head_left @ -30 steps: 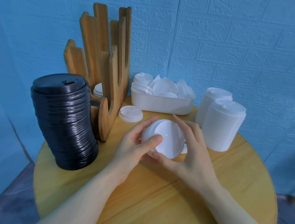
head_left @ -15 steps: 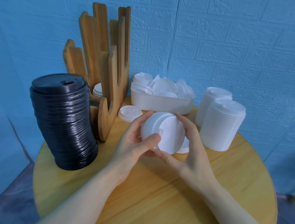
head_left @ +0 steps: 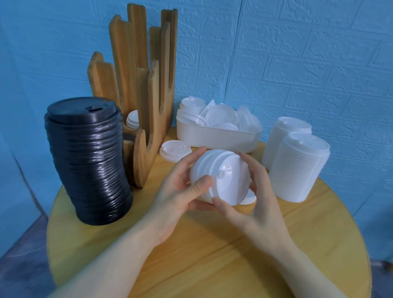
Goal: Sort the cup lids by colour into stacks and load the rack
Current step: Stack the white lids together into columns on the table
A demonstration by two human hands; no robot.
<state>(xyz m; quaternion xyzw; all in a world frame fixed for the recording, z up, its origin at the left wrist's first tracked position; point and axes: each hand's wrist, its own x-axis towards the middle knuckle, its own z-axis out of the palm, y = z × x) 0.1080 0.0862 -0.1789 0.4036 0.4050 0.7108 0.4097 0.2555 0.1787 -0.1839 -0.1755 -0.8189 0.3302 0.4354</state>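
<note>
- Both hands, left [head_left: 178, 191] and right [head_left: 255, 204], have their fingers curled round a small stack of white plastic cup lids [head_left: 221, 176], held at frame centre above the round wooden tabletop [head_left: 202, 259].
- Probably light, thin and slippery, so grip the rims.
- Slotted wooden rack [head_left: 145, 94] sits upper left, hemmed in by the tall black lid stack [head_left: 88, 161]; the open room looks to be lower centre.

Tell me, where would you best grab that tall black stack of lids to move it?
Probably low down, both hands round opposite sides of the black stack. It is tall and leans, its top offset from its base, so gripping high could topple or split it. Come from the front, since the wooden rack stands close beside it.
</note>
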